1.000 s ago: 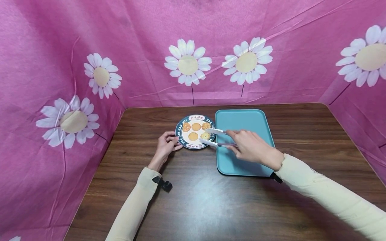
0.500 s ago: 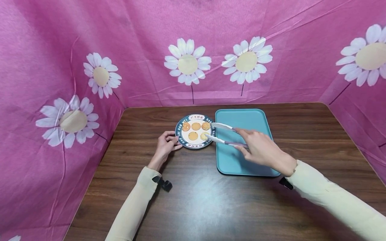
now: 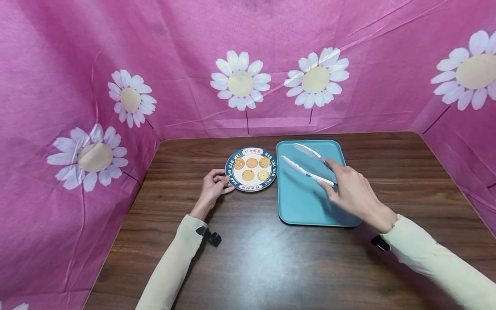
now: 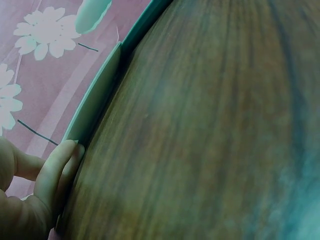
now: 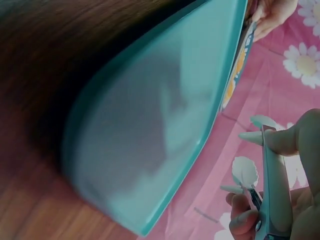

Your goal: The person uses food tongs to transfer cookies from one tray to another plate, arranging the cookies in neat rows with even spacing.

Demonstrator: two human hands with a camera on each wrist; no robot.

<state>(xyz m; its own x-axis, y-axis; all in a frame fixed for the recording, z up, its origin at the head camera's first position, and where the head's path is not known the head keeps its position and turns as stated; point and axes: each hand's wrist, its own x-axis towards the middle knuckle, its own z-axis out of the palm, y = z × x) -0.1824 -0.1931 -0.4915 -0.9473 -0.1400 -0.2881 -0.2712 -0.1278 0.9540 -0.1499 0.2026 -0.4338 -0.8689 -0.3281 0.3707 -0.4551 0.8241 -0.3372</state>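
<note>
A round plate [image 3: 244, 185] with a dark lettered rim bears several cookies [image 3: 248, 175], among them a pretzel-shaped one and a swirled one. My left hand [image 3: 212, 187] grips the plate's left rim, and in the left wrist view its fingers curl at the edge of the plate [image 4: 97, 95]. Over the blue tray [image 3: 298, 211], my right hand [image 3: 354, 189] holds a pair of tongs [image 3: 319, 178]. The tongs' white-tipped arms stand apart, with nothing between them. In the right wrist view the thumb and fingers press the tongs [image 5: 276, 185] from both sides.
The tray lies flat beside the plate, nearly touching its right rim. Both rest on a brown wooden table [image 3: 240, 258]. Behind and at the sides hangs a pink cloth [image 3: 182, 86] printed with daisies.
My right hand has drawn the tongs back to the right, from over the plate's right-hand cookies to above the tray. The cookies stay on the plate. My left hand has kept its place.
</note>
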